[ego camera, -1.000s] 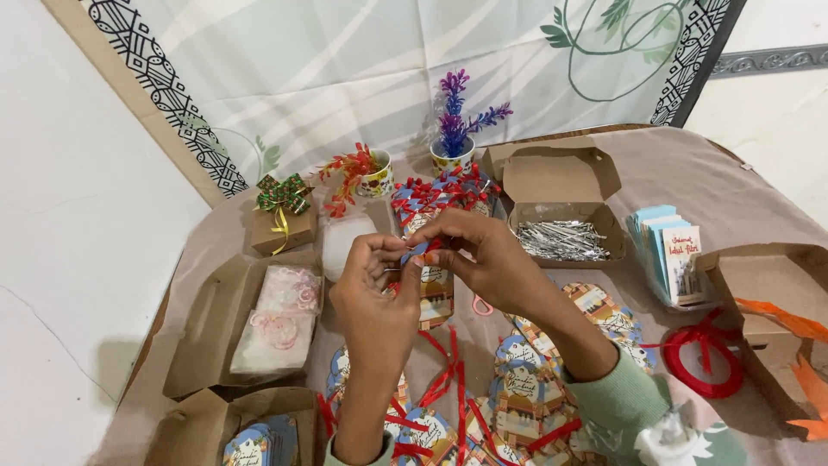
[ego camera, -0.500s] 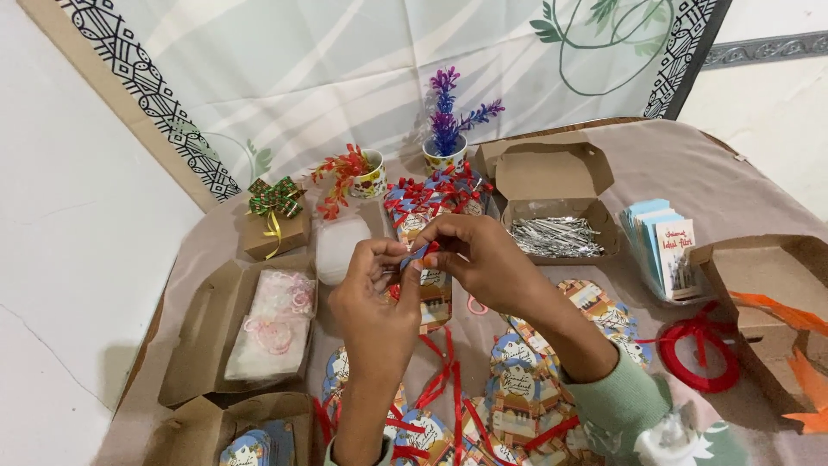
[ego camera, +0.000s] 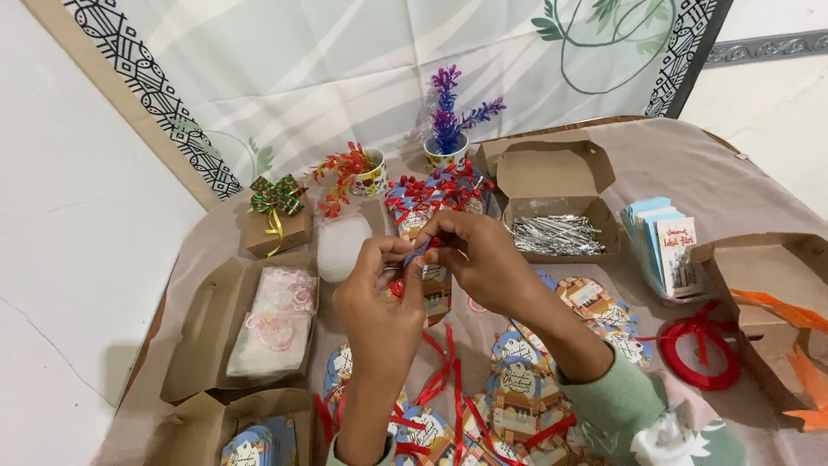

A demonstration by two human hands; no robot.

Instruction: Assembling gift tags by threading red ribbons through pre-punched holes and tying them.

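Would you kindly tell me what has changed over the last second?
Very little: both hands stay together above the table, fingers still pinching a small red ribbon on a printed tag. Nothing was taken up or released. The open box of silver pins and red ribbon roll are unmoved.

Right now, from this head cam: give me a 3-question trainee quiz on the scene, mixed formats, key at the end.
1. True or false: the open cardboard box behind the right hand holds silver pins.
2. Multiple choice: the coil of red ribbon lies A) on the person's left, B) on the person's right, C) inside the bow-topped gift box.
3. Fill in: the left hand and right hand meet over a small tag with a ____ ribbon bow.

Key: 1 true; 2 B; 3 red.
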